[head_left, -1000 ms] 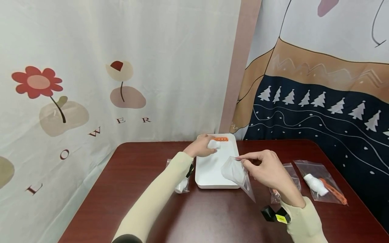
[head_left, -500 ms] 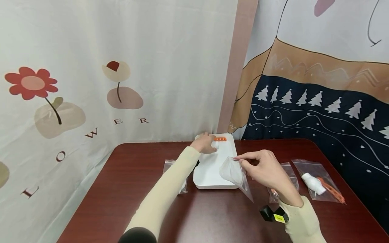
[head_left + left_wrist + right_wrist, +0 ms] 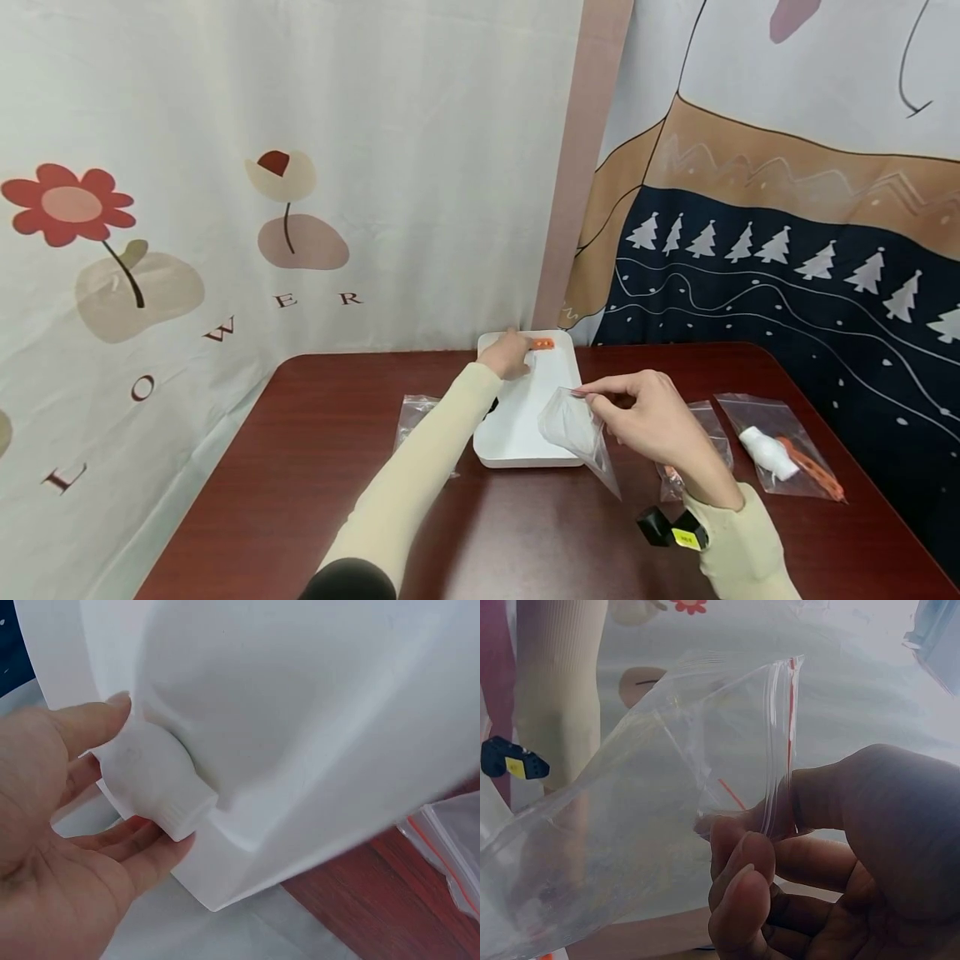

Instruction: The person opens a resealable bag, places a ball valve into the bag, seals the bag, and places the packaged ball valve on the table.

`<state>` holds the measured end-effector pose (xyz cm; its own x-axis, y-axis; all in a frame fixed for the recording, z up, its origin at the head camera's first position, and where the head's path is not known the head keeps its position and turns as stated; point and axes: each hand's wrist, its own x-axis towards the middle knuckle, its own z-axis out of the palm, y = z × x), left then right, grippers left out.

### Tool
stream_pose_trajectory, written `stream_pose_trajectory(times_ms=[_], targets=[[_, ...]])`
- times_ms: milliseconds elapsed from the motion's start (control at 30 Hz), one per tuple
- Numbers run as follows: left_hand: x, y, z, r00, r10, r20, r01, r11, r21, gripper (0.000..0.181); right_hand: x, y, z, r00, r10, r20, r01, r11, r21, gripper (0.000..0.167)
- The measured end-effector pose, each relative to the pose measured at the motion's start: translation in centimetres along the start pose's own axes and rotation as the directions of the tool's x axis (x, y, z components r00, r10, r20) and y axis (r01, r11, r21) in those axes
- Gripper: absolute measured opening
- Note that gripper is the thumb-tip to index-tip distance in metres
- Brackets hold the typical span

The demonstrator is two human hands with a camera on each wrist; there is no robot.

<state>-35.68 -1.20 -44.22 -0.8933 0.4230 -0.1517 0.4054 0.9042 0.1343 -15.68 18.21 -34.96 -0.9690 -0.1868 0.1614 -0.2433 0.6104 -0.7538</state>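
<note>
At the far end of the white tray (image 3: 517, 433), my left hand (image 3: 506, 356) holds a small white bottle (image 3: 150, 769) with a round body and a ribbed cap. In the left wrist view its thumb lies on one side and its fingers curl under the other. From the head, that hand hides the bottle. An orange strip with small holes (image 3: 543, 343) lies beside it in the tray. Near the tray's right edge, my right hand (image 3: 648, 417) pinches a clear zip bag (image 3: 572, 425) by its mouth. The right wrist view shows the bag (image 3: 652, 795) with a red line along its seal.
On the dark red table (image 3: 300, 483), a clear bag with a white bottle and an orange piece (image 3: 780, 450) lies far right. Another bag (image 3: 708, 421) is partly behind my right hand. Left of the tray, my sleeve covers part of a third bag (image 3: 412, 412). Curtains stand behind.
My left hand has reached farther into the tray and closed round the white bottle. The right hand keeps its pinch on the zip bag. The head view has shifted slightly.
</note>
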Motion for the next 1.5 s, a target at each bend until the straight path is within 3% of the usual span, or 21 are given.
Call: stream_pose_trajectory(times_ms=[267, 500, 667, 1000, 1200, 1500], targets=[[-0.1, -0.1, -0.1, 1.000, 0.001, 0.005, -0.001, 1.000, -0.018, 0.037, 0.0, 0.0, 0.0, 1.000, 0.016, 0.008, -0.016, 1.000, 0.001, 0.024], [-0.2, -0.3, -0.2, 0.998, -0.055, 0.015, 0.056, 0.992, -0.114, 0.041, 0.0, 0.0, 0.1, 1.000, 0.012, 0.010, -0.012, 1.000, 0.005, 0.024], [0.0, -0.4, 0.0, 0.997, -0.076, 0.002, 0.075, 0.990, -0.123, 0.037, 0.0, 0.0, 0.2, 1.000, 0.014, 0.014, -0.015, 1.000, 0.003, 0.024], [-0.4, -0.7, -0.4, 0.999, -0.047, 0.004, 0.047, 0.983, -0.177, 0.048, 0.0, 0.0, 0.2, 1.000, 0.018, 0.013, -0.018, 1.000, 0.000, 0.023], [-0.9, -0.9, -0.7, 0.999, -0.049, 0.006, 0.048, 0.961, -0.271, 0.048, -0.1, -0.1, 0.1, 1.000, 0.008, 0.020, -0.008, 1.000, 0.002, 0.024], [-2.0, -1.1, -1.5, 0.998, -0.034, -0.043, 0.011, 0.900, -0.435, 0.049, 0.1, -0.1, 0.1, 0.999, 0.011, 0.042, -0.013, 0.999, 0.033, 0.023]])
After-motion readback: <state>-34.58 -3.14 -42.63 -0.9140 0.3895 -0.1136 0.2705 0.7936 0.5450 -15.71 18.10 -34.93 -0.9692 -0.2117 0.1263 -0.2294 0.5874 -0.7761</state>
